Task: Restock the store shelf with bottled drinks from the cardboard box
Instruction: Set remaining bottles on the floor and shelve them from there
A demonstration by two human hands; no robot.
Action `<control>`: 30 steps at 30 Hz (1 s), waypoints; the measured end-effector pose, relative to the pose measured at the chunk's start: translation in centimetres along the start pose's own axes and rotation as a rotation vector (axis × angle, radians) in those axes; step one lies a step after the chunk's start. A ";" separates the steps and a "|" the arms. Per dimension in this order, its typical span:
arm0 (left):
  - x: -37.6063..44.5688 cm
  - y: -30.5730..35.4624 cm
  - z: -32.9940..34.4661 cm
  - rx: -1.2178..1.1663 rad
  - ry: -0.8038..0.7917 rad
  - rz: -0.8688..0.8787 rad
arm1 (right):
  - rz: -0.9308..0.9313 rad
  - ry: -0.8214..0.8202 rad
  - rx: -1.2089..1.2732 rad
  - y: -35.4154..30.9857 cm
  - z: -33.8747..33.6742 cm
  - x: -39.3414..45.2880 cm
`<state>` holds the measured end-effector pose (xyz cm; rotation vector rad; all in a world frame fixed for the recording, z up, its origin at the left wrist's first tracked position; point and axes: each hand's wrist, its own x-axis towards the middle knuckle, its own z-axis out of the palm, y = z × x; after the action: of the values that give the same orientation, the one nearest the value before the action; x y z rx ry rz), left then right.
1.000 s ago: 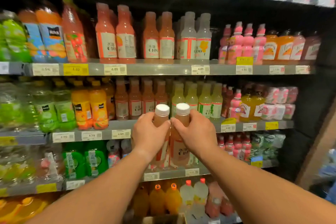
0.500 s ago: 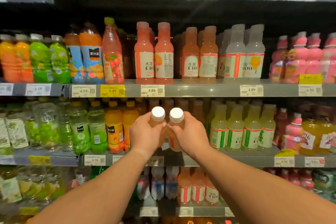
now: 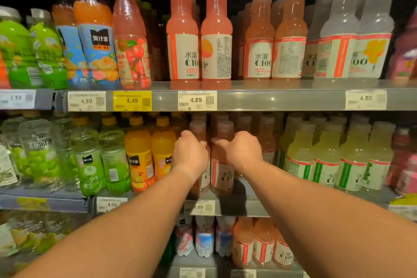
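At the front edge of the middle shelf [image 3: 243, 206], two pink C100 bottles [image 3: 222, 171] stand upright, touching; the left hand [image 3: 190, 156] and right hand [image 3: 243, 150] each grip one bottle's shoulder.

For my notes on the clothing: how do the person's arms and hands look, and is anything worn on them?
Both forearms are bare as far as the picture shows: no sleeves in view. The left hand and the right hand have no gloves, and no watch, bracelet or ring shows on the visible sides.
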<state>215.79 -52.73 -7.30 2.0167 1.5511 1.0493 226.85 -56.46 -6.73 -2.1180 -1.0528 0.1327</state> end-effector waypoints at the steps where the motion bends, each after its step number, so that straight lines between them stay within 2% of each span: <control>1: 0.4 0.1 0.2 0.025 -0.015 -0.006 | 0.027 -0.014 -0.013 0.0 0.0 0.3; 7: 1.6 -0.4 0.4 0.122 -0.071 0.035 | 0.051 -0.024 -0.068 0.1 0.8 1.1; 11: 1.3 -0.4 0.5 0.041 -0.034 -0.013 | 0.029 -0.031 -0.077 0.1 0.6 0.7; 15: -0.2 0.2 0.6 0.019 -0.080 -0.054 | -0.027 -0.077 -0.072 -0.3 0.3 -0.2; 18: -1.9 0.5 0.4 -0.040 -0.081 -0.034 | -0.052 -0.032 -0.043 -0.1 -0.7 -2.2; 24: -7.0 3.0 -1.8 -0.050 -0.030 0.085 | -0.174 0.060 -0.089 2.9 -6.5 -7.5; 30: -14.1 7.2 -1.3 0.039 -0.072 0.210 | -0.165 0.112 -0.141 8.2 -13.8 -13.1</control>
<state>217.98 -68.44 -6.01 2.2570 1.3566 1.0161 228.95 -77.04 -5.33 -2.1253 -1.1935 -0.1424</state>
